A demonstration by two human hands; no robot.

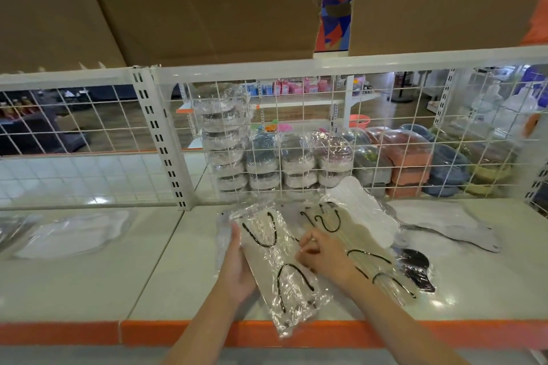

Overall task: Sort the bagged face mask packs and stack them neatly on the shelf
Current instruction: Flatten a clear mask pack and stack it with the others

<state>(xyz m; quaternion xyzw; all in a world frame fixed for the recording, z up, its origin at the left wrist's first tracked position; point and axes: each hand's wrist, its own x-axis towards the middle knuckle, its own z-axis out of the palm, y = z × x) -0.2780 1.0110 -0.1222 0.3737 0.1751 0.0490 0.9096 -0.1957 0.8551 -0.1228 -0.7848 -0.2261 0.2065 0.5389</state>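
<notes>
White shelf (89, 290) | clear mask pack (275, 261), blk loops | L fingers (234, 235) clamp pack | R fingers (307, 241) pinch it

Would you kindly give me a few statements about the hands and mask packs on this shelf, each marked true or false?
1. The left hand holds the left edge of a clear bagged mask pack. True.
2. That pack lies wholly on the shelf. False: its near end hangs over the orange front edge.
3. The right hand rests between the held pack and a second bagged pack, its fingers curled. True.
4. The masks in the held pack have white ear loops. False: the loops are black.
5. A wire grid panel backs the shelf, with more wrapped goods behind it. True.
6. The dark item lies left of both hands. False: it lies to the right.
</notes>
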